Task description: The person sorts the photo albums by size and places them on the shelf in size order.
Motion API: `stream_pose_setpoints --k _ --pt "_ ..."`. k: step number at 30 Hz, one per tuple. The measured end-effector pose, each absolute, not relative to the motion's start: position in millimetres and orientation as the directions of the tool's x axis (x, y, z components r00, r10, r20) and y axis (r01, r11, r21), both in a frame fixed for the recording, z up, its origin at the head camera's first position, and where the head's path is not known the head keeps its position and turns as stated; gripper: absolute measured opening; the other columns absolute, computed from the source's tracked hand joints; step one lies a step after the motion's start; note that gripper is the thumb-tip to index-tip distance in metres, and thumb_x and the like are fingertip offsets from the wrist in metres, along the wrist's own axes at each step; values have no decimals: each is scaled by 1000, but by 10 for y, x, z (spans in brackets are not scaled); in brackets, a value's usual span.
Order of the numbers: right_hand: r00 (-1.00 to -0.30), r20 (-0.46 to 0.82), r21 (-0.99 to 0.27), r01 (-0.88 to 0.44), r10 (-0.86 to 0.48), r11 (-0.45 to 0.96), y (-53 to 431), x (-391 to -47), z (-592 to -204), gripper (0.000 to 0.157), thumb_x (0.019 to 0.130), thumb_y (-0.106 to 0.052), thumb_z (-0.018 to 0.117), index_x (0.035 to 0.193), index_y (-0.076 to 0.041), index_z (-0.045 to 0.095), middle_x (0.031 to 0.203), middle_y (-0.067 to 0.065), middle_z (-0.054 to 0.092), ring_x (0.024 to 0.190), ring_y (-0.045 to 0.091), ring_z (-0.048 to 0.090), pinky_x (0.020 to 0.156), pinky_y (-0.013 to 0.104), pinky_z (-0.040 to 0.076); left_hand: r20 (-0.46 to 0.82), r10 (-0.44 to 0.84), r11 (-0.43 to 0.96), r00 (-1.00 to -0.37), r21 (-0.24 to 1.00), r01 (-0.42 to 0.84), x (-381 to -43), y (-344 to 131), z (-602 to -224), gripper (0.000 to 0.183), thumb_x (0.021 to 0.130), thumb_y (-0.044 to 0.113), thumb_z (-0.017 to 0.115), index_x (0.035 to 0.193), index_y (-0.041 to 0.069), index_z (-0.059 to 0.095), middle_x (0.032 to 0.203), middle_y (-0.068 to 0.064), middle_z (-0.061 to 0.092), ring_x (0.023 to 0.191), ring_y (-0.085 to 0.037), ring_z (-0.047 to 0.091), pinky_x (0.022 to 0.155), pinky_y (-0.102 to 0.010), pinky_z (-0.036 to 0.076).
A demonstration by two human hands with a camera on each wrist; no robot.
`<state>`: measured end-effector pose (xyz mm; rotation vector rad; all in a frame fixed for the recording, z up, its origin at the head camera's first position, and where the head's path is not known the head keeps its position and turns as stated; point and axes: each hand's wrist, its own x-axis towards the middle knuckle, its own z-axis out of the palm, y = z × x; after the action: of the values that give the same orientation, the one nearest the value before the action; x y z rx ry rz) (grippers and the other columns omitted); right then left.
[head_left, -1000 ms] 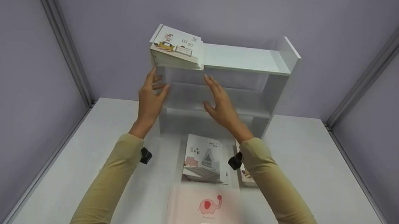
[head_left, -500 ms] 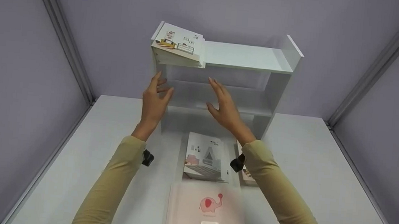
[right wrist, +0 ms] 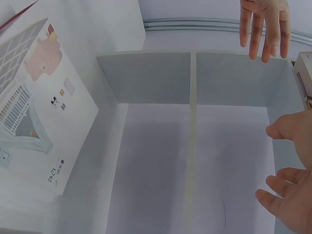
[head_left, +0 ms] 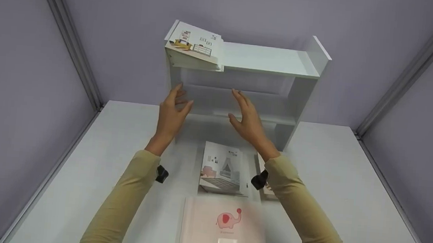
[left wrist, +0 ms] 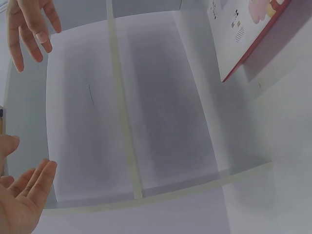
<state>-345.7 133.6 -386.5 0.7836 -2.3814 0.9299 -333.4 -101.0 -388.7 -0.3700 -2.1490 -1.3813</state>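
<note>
A white shelf unit [head_left: 271, 59] stands against the back wall. On the left end of its top board lies a slanted stack of books [head_left: 195, 45], the upper cover drawn with a yellow vehicle. My left hand [head_left: 170, 115] hovers in front of the unit's left side, below that stack, fingers loosely bent and holding nothing. Facing it, my right hand [head_left: 251, 122] hangs before the middle shelf with its fingers extended and nothing in its grasp. Both wrist views show a wide gap between the two hands. Neither visibly touches the shelf.
A grey-and-pink illustrated book [head_left: 222, 169] lies at the unit's foot. Nearer me is a pink book with an elephant [head_left: 224, 228]. Another book [head_left: 269, 188] lies partly hidden under my right forearm. Side walls bound the white table [head_left: 121, 129].
Both hands have drawn slightly down and to the right, the left one away from the book stack's lower corner. The view has tilted down-to-up a little; the books keep their places.
</note>
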Motion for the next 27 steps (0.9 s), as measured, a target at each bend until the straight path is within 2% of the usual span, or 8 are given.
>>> stream_pose_setpoints --k 4,15,27 --pt "-738 590 -468 -642 -327 607 1370 -3455 -3910 63 88 -8 61 144 -7 32 144 18 35 134 34 31 106 49 31 580 -50 432 -813 746 506 -3339 -979 -3922 59 88 18 65 140 6 39 127 -15 54 107 -26 60 86 -31 52" --pt "-786 537 -507 -590 -305 629 1412 -3422 -4012 60 90 -12 60 144 -11 34 144 21 33 133 36 32 103 53 34 546 -51 427 -836 769 476 -3329 -925 -4049 60 86 21 67 139 7 41 127 -16 55 105 -27 60 88 -39 50" --pt "-805 520 -524 -564 -285 638 1463 -3391 -4135 57 88 -9 62 141 -8 39 143 23 33 133 36 31 101 52 36 502 -30 420 -864 791 445 -3308 -848 -4161 61 86 19 68 138 4 41 129 -18 53 107 -30 59 89 -45 49"
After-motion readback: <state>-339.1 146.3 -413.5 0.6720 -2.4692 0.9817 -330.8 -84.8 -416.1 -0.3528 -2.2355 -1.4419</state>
